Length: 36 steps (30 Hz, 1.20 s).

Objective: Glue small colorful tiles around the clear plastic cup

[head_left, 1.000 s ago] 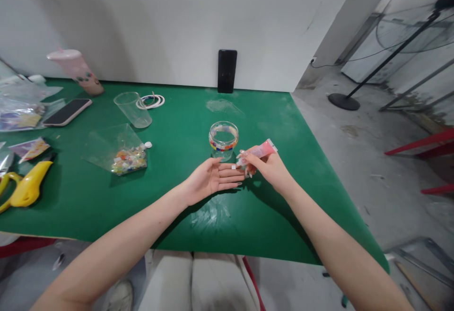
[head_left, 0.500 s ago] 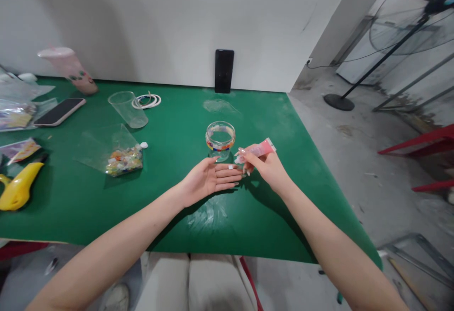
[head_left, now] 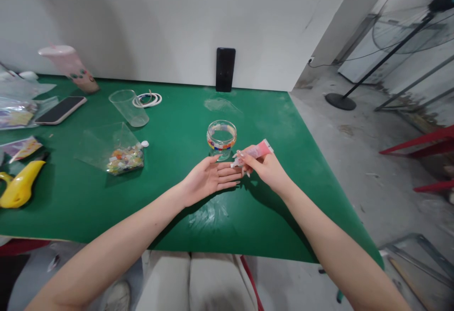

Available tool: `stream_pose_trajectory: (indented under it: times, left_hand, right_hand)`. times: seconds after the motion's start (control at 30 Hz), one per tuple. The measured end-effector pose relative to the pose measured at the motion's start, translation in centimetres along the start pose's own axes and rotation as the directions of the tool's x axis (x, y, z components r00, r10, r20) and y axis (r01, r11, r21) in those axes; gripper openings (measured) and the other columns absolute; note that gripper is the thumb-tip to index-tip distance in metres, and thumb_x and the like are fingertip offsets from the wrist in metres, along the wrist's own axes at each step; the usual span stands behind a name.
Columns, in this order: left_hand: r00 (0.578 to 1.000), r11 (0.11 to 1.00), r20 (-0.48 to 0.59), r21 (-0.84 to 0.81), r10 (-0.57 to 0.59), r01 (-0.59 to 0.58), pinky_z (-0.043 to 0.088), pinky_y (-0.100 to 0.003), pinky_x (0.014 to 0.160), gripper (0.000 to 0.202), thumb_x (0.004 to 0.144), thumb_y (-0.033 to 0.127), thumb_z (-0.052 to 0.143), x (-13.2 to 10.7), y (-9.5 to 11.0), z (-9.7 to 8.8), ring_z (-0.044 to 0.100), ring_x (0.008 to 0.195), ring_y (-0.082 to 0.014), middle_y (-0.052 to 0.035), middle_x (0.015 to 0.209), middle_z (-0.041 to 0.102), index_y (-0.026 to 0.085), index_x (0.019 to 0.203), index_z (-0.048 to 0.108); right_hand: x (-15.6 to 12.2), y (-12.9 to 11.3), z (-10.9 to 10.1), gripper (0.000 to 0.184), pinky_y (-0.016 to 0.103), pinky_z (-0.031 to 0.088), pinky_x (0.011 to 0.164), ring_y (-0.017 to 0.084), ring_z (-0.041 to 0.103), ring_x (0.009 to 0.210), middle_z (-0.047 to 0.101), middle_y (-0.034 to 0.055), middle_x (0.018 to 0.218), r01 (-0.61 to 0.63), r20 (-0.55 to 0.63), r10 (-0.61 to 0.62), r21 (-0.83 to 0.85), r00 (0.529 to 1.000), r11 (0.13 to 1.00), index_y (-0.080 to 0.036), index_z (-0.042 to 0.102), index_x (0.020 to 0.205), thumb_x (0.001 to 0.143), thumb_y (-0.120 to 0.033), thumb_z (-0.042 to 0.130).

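Right hand (head_left: 263, 163) grip closed on pink tube (head_left: 263, 148), nozzle (head_left: 236, 163) down at left hand (head_left: 207, 179) fingertips, left palm up, grip uncurled, fingers straight, glass (head_left: 222, 137) with coloured band (head_left: 222, 147) upright just beyond on green worktop (head_left: 177, 131), bag of mixed pieces (head_left: 126, 158) off left.

The tube (head_left: 261, 149) is pink, the clear bowl (head_left: 221, 144) multicolour-banded, the tabletop (head_left: 173, 136) green.
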<state>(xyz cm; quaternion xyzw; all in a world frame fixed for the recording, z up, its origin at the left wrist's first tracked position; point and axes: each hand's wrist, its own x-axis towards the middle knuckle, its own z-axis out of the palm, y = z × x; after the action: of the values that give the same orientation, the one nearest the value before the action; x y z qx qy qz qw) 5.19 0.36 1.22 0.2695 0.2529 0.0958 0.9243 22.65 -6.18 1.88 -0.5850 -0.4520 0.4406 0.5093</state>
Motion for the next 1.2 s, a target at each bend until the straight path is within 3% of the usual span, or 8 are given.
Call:
stream_pose_trajectory:
  times: [0.13, 0.5, 1.2]
  left_hand:
    - [0.999, 1.000, 0.045, 0.009, 0.000, 0.000, 0.027, -0.043, 0.108, 0.051, 0.092, 0.040, 0.034, 0.00, -0.03, -0.18, 0.047, 0.126, -0.0287, -0.0205, 0.130, 0.055, 0.003, 0.121, 0.053]
    - [1.000, 1.000, 0.026, 0.013, 0.002, -0.003, 0.027, -0.043, 0.107, 0.051, 0.093, 0.039, 0.032, -0.04, -0.03, -0.03, 0.048, 0.124, -0.0284, -0.0208, 0.130, 0.055, 0.003, 0.121, 0.053]
    - [0.996, 1.000, 0.089, 0.016, 0.009, -0.010, 0.025, -0.044, 0.109, 0.052, 0.092, 0.041, 0.034, 0.01, -0.14, -0.52, 0.043, 0.129, -0.0288, -0.0202, 0.135, 0.051, 0.004, 0.125, 0.051]
  right_hand:
    - [-0.02, 0.06, 0.06, 0.035, 0.025, 0.044, 0.049, 0.011, 0.053, 0.046, 0.058, -0.0021, 0.052, 0.003, 0.003, -0.003, -0.021, 1.000, 1.000, -0.017, 0.062, 0.074, 0.071, -0.052, 0.067]
    - [0.05, 0.48, 0.04, 0.033, 0.024, 0.045, 0.049, 0.010, 0.053, 0.046, 0.058, -0.0019, 0.053, 0.024, 0.018, -0.024, -0.042, 1.000, 0.999, -0.016, 0.062, 0.075, 0.075, -0.049, 0.066]
    - [-0.08, 0.33, 0.19, 0.034, 0.026, 0.045, 0.049, 0.011, 0.052, 0.046, 0.058, -0.0013, 0.054, 0.020, -0.001, -0.021, -0.042, 1.000, 0.999, -0.017, 0.062, 0.074, 0.073, -0.051, 0.067]
